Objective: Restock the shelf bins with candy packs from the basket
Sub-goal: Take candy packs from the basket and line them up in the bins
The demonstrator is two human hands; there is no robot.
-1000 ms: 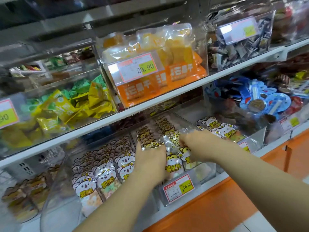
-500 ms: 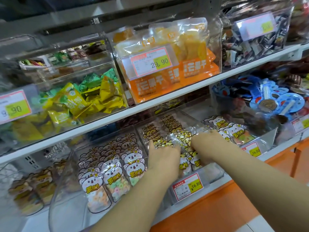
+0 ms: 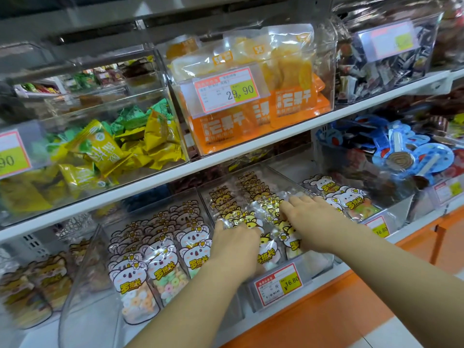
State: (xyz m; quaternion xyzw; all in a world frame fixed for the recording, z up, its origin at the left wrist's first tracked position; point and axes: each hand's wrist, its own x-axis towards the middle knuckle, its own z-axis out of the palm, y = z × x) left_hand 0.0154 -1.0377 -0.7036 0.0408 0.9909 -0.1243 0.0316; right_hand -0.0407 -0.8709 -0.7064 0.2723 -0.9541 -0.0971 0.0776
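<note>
Yellow fox-faced candy packs [image 3: 266, 249] stand in rows in the middle clear bin [image 3: 316, 264] on the lower shelf. My left hand [image 3: 234, 246] rests on top of the front packs on the bin's left side. My right hand [image 3: 310, 219] lies over the right rows, its fingers spread and reaching back across the pack tops. Neither hand visibly holds a pack. The packs under both palms are hidden. The basket is not in view.
Koala candy packs [image 3: 160, 268] fill the bin to the left and white rabbit packs [image 3: 351, 200] the bin to the right. A 16.80 price tag [image 3: 278, 285] fronts the middle bin. The upper shelf [image 3: 251, 144] hangs close above, carrying an orange mango-pack bin [image 3: 256, 96].
Both hands have stayed on the fox packs. The right hand's fingers have spread and slid a little further back along the rows. The camera has moved slightly.
</note>
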